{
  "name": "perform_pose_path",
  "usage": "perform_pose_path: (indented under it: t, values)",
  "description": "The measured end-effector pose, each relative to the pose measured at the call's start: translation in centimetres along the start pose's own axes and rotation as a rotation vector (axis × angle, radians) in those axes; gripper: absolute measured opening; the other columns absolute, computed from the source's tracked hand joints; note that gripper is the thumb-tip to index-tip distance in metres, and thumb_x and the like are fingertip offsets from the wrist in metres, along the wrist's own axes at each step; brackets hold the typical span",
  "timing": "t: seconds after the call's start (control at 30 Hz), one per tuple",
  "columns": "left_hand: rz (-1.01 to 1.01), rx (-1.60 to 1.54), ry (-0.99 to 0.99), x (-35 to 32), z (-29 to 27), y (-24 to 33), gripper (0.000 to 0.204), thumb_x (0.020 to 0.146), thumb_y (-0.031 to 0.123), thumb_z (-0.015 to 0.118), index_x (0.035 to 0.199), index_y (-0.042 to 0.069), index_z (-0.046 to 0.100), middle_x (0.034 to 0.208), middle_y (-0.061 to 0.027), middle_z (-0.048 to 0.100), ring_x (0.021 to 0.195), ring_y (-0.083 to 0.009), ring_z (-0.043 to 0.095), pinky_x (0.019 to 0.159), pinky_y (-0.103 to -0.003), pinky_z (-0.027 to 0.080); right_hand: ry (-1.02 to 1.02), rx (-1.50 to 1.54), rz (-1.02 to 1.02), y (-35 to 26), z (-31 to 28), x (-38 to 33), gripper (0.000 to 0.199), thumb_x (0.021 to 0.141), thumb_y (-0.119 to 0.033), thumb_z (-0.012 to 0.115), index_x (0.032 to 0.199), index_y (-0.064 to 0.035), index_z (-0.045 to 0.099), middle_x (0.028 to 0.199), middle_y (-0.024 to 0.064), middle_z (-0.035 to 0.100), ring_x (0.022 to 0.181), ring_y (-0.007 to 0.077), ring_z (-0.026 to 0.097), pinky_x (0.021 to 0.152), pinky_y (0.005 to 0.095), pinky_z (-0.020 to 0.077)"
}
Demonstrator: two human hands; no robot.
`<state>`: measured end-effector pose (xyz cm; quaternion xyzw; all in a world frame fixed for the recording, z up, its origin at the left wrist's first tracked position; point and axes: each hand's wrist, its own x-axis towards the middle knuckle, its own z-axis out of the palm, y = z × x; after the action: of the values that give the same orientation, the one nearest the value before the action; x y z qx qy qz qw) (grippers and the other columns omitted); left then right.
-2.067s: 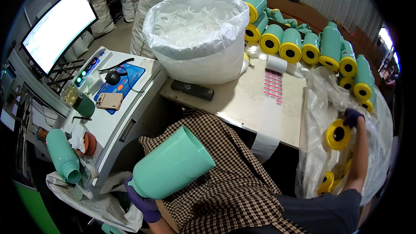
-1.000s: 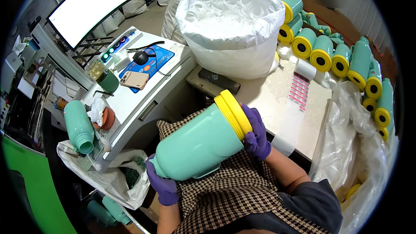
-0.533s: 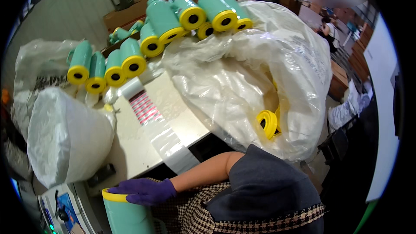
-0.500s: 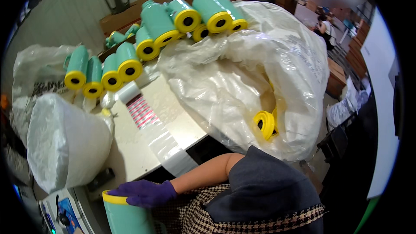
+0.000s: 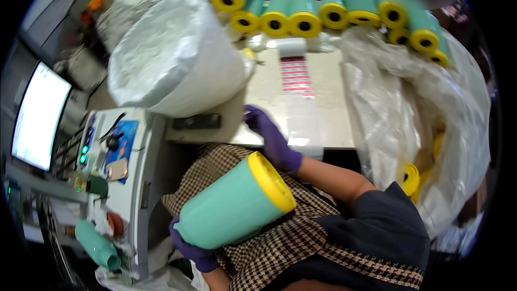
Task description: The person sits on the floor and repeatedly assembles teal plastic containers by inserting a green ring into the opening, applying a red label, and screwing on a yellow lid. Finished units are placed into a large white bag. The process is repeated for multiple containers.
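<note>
A mint-green jug with a yellow base ring lies tilted across my lap, base end up and toward the right. My left hand, in a purple glove, is wrapped round its lower-left end. Above the jug, my right hand, also purple-gloved, is at the near edge of the white table. Its fingers are curled together; whether a small thing sits between the fingertips I cannot make out. Right of that hand, a label strip with pink-and-white rows runs down the table.
Several mint-green jugs with yellow bases lie along the table's far side. A white bag-lined bin stands left, near a dark block. At right, a big clear plastic bag holds yellow rings. A monitor is far left.
The view has swung left and down. The jug has come fully into sight, tilted over my lap with my left hand on it. My right hand has left its yellow rim for the table edge.
</note>
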<state>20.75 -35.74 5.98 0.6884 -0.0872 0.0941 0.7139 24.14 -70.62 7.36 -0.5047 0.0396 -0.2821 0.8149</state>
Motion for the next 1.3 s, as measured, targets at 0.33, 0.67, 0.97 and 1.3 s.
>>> perform_pose_path:
  t: [0.33,0.67,0.97,1.3]
  values:
    - [0.259,0.475,0.065,-1.7,1.3,4.7,0.055,0.096,0.027,0.062,0.139,-0.003,0.046,0.129,-0.0112,0.056,0.117,-0.0210,0.056,0.102,-0.035,0.046,-0.465,-0.359,0.160,-2.2,-1.2,-5.6,0.105,0.076,-0.041,0.089,0.157,-0.0022,0.034,0.146,0.0149,0.052,0.132,0.0253,0.052,0.114,0.0396,0.0412]
    - [-0.166,-0.194,0.006,-1.3,4.6,2.8,0.031,0.108,0.028,0.042,0.127,0.005,0.049,0.095,-0.0064,0.059,0.069,-0.0119,0.058,0.054,-0.023,0.046,0.085,0.800,0.277,-6.5,-9.8,4.2,0.060,0.101,-0.060,0.049,0.144,-0.0166,0.054,0.135,0.0073,0.063,0.122,0.0264,0.060,0.108,0.0457,0.0476]
    - [-0.473,-0.045,-0.077,-4.2,7.0,4.5,0.025,0.109,0.025,0.044,0.119,0.005,0.054,0.096,-0.0039,0.058,0.077,-0.0110,0.055,0.067,-0.024,0.048,-0.038,0.768,-0.212,-24.7,-12.6,32.0,0.054,0.098,-0.040,0.062,0.130,0.0025,0.052,0.128,0.0275,0.061,0.121,0.0390,0.060,0.110,0.0515,0.0464]
    - [-0.278,-0.068,0.157,-5.7,-0.3,0.8,0.018,0.106,0.018,0.049,0.117,0.003,0.053,0.091,-0.0071,0.061,0.072,-0.0137,0.058,0.059,-0.026,0.050,-0.863,0.163,0.200,0.9,7.9,6.4,0.045,0.101,-0.021,0.059,0.139,0.0007,0.051,0.106,0.0097,0.066,0.099,0.0191,0.066,0.089,0.0320,0.0547]
